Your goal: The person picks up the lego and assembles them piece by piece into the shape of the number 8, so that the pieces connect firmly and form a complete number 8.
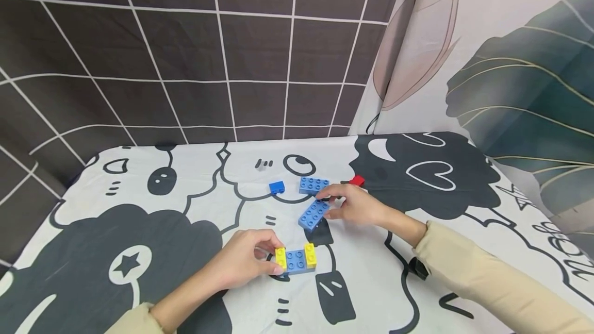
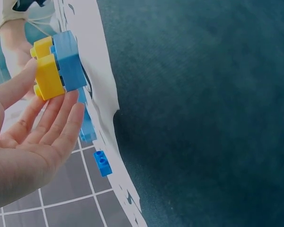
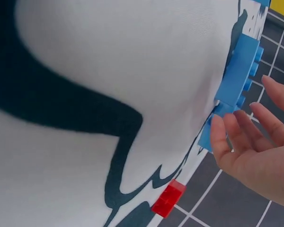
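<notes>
The head view looked forward and down over the cloth (image 1: 380, 293), from farthest back, taking in the left hand (image 1: 243, 256) and right hand (image 1: 357, 205), the grid wall (image 1: 185, 45) across its top; the left wrist view looked from close behind its hand, which entered at the left edge, the scene turned so the wall lay at bottom left; the right wrist view, likewise near, had its hand at the right edge, cloth filling much of the left; head and left wrist shared the small blue brick (image 1: 277, 187); head and right wrist shared the red brick (image 1: 357, 181); all three caught the larger blue bricks (image 1: 313, 215).
</notes>
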{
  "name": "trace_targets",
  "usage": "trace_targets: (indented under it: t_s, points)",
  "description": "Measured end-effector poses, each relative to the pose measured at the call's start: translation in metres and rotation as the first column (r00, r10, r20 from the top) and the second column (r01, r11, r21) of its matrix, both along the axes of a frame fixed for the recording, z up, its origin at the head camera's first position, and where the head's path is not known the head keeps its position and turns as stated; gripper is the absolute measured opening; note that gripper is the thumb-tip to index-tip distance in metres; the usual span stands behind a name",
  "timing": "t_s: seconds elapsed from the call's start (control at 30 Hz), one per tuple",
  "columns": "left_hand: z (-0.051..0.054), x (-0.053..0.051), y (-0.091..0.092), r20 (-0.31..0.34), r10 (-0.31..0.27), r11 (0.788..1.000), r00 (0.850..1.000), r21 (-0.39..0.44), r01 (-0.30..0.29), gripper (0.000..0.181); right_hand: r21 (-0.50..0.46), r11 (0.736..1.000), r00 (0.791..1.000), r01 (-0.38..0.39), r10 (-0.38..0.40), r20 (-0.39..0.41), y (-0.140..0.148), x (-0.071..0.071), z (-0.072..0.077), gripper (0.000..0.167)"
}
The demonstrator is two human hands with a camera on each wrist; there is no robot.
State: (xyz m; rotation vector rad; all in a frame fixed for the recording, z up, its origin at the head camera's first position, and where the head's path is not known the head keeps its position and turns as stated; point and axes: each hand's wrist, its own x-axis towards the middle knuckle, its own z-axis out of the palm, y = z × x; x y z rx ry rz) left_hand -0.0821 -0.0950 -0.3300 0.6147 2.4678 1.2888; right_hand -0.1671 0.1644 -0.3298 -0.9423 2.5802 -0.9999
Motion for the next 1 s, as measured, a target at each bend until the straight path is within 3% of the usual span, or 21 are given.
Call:
trace_targets:
  t_s: [0.6,1.0]
  points:
    - [-0.0015,-0.0006,0.0002,0.018,0.002,1.000,1.000,0.009,-0.002,0.025,-0.013,1.000,0.994,0.015,-0.014,0.105,0.0039,-0.0004,-0.0063,0.034]
    - [-0.0016,-0.0010,0.0001,0.026,0.003,1.000,1.000,0.011,-0.004,0.025,-0.015,1.000,0.992,-0.010,0.011,0.127,0.0044,0.0036,-0.0067,0.031]
